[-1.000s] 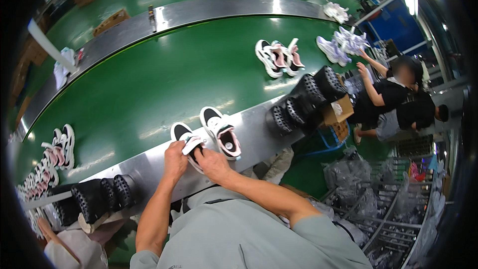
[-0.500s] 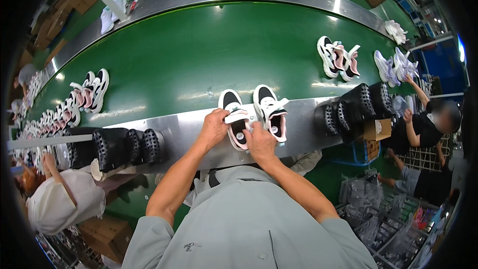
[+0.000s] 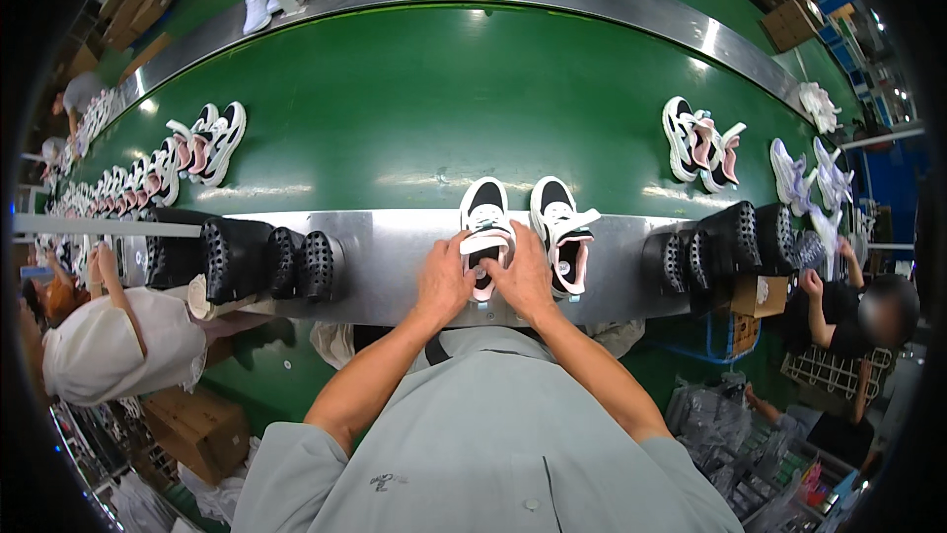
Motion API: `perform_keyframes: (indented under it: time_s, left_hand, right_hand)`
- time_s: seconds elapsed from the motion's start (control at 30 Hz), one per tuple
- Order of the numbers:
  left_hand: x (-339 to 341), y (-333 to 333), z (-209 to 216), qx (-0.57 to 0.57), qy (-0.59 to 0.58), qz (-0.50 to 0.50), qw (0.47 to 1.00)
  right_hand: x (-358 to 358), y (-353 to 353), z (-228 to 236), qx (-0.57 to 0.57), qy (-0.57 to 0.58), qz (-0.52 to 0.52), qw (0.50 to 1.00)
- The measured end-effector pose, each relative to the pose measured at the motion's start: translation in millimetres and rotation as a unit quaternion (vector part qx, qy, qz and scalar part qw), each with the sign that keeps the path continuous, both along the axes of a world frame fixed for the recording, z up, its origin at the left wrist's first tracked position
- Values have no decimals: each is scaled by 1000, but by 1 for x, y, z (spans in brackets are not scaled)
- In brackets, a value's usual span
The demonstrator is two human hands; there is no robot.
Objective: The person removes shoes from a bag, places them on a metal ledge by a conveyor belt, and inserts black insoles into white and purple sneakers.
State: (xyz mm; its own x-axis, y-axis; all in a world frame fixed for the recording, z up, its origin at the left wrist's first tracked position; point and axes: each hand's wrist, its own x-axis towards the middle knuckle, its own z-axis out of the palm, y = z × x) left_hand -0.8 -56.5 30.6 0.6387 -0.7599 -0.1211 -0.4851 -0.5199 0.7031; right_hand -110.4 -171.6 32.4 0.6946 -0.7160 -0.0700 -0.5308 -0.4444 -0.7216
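Note:
Two white, black and pink sneakers stand side by side with their toes pointing away from me. My left hand [image 3: 446,280] grips the left sneaker [image 3: 484,196] from its left side, fingers closed round the collar. My right hand [image 3: 524,275] holds that shoe from the other side, with its thumb at the opening. Across the shoe lies its white strap, partly covered by my fingers. Just right of my right hand is the second sneaker [image 3: 554,200], untouched. Its strap sticks out to the right, and the pink lining shows.
A green conveyor belt [image 3: 444,99] runs beyond the metal ledge [image 3: 395,247]. Black perforated boots stand left [image 3: 235,262] and right [image 3: 735,237]. More sneakers sit on the belt at left [image 3: 217,143] and right [image 3: 700,143]. Co-workers sit on both sides; a carton [image 3: 758,294] is at right.
My left hand has moved from the strap down to the left sneaker's collar. My right thumb has come to the opening from the shoe's right side. The whole view has shifted slightly.

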Motion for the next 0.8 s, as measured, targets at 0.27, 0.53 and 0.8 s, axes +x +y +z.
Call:
perform_keyframes:
  time_s: [0.27, 0.53, 0.8]
  left_hand:
    - [19, 5, -11, -52, 86, 85, 991]
    - [17, 8, 6, -113, -9, -9, 993]
    - [29, 1, -8, -158, -107, -98, 977]
  right_hand:
    - [4, -29, -12, -184, -116, 323, 921]
    - [23, -12, -13, -137, -152, 224, 953]
    - [-6, -4, -21, -65, -96, 16, 993]
